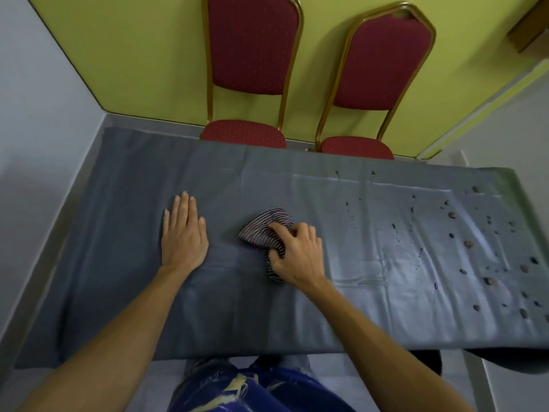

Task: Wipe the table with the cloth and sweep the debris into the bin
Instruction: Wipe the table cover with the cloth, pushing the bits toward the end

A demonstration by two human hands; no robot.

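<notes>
A grey covered table [118,292] fills the middle of the view. My right hand [297,254] is shut on a bunched striped cloth [266,226] and presses it onto the table near the centre. My left hand [182,233] lies flat, palm down, on the table to the left of the cloth, holding nothing. Several small pebbles and dark specks of debris [468,243] are scattered over the right part of the table, well to the right of the cloth. No bin shows clearly in this view.
Two red padded chairs with gold frames, one [249,55] and the other [383,63], stand behind the far edge of the table. A dark rounded object [505,361] pokes out under the table's near right edge. My legs in blue trousers [252,391] are below.
</notes>
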